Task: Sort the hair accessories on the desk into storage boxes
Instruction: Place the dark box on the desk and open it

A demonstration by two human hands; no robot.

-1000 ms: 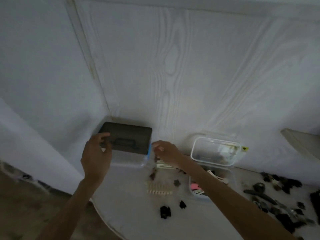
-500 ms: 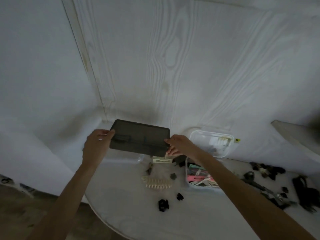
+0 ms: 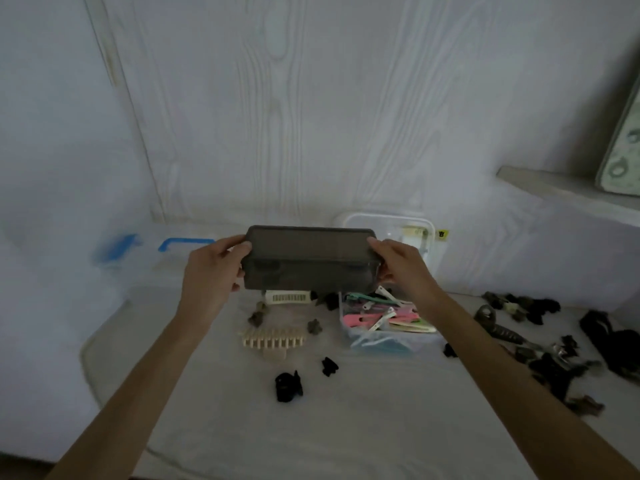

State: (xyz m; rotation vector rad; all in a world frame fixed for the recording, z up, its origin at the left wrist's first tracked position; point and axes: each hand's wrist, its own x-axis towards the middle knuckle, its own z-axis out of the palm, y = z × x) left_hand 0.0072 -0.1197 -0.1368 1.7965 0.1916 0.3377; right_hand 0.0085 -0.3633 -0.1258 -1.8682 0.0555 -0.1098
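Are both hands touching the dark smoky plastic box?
Touching. The head view shows the left hand and right hand gripping opposite ends of the dark smoky plastic box, held above the desk.

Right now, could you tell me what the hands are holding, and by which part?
Both hands hold the dark box above the desk by its short ends: left hand at one end, right hand at the other.

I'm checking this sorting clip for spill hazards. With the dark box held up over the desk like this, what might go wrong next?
The dark box is held only at its ends, by the left hand and the right hand. If either grip slips, it may drop onto the cream comb or the small claw clips below. Lowered blindly, its right end may clip the open clear box of coloured clips and scatter them.
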